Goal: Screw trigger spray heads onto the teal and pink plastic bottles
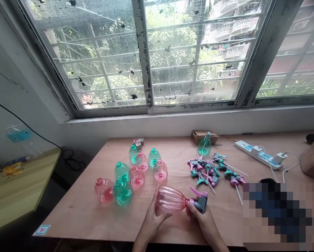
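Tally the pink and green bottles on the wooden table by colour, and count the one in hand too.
Pink bottles, the held one included: 5
Green bottles, the one by the cardboard box included: 5
Total: 10

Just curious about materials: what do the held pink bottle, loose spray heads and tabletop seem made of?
Pink bottle: probably glossy plastic, though glass is possible; it is see-through, with bright highlights along its ribs.
Loose spray heads: likely plastic, judging by their solid pink, teal and dark grey parts.
Tabletop: seemingly wood or a wood-look sheet, from its brownish tone and soft sheen.
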The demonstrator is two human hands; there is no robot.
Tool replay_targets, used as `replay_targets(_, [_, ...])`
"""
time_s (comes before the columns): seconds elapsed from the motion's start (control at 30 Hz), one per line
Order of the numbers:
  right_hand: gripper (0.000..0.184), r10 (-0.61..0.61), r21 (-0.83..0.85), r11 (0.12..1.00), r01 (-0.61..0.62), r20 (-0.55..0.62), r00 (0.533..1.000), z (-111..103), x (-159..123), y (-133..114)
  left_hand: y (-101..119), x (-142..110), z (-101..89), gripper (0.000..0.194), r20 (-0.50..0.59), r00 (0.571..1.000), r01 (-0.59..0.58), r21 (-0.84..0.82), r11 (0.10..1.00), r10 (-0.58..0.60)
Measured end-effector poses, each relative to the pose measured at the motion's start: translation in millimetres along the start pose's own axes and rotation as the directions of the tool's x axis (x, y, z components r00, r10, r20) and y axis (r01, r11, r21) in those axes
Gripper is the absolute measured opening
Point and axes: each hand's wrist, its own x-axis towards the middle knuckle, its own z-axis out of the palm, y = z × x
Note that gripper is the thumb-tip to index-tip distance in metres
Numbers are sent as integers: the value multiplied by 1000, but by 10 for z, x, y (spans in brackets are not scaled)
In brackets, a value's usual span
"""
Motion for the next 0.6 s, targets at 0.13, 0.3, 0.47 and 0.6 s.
replay_targets(0.13, [36, -6, -5, 1000, 6, 9, 1000, 11, -4, -5, -24, 9, -7, 110, -5, 1000, -17, -63, 998, 17])
replay_targets(0.3, [35, -20, -15, 1000, 20, 31, 999, 16, 6, 1, -86, 35, -20, 96, -15, 1000, 6, -48, 999, -7])
replay_targets(0.47, [37, -5, 14, 1000, 5, 13, 1000, 2, 26, 52, -98, 16, -12, 99, -37, 999, -22, -6, 1000, 21])
replay_targets(0.6, [38, -25, -16, 1000, 25, 8, 1000, 18, 32, 59, -127, 30, -30, 97, -18, 1000, -18, -55, 998, 18])
